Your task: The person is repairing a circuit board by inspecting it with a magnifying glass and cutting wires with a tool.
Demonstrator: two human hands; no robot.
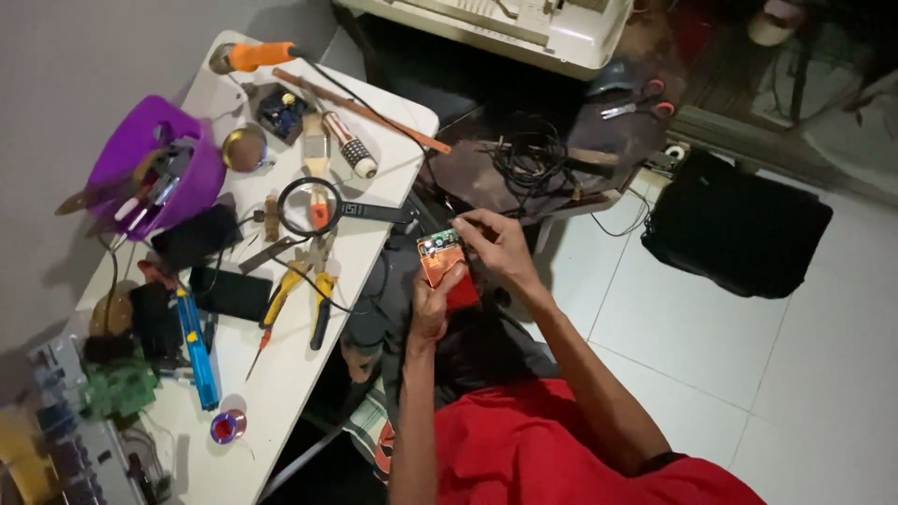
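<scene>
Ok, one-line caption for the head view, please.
Both hands, left and right, hold a small orange circuit board beside a white table strewn with pliers and a purple basket.

Both hands [468, 271] on orange board [440, 254]

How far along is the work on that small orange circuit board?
Done: tools laid out, pliers and soldering iron idle on the white table. In hand: left hand holds the orange board; right hand touches its top edge. What is left cannot be told.
</scene>
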